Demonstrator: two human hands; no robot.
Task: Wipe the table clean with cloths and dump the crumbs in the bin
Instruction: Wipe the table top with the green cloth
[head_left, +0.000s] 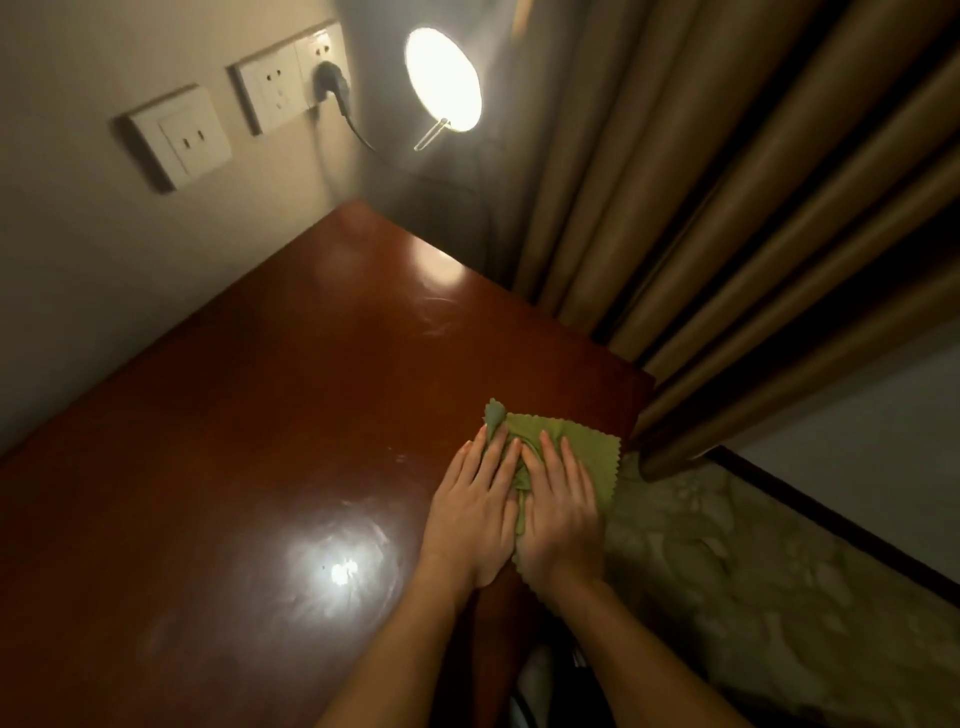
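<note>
A green cloth (587, 447) with zigzag edges lies bunched near the right edge of the glossy brown wooden table (270, 415). My left hand (470, 512) and my right hand (558, 512) lie side by side on the cloth, fingers straight, pressing it flat against the tabletop. The cloth's right part hangs slightly past the table edge. Faint smears show on the tabletop left of my hands. No bin is in view.
A lit round lamp (443, 80) stands behind the table's far corner, next to beige curtains (727, 208). Wall sockets (283, 85) with a black plug and a switch (179, 137) sit on the wall at left. Patterned carpet (753, 571) lies right of the table.
</note>
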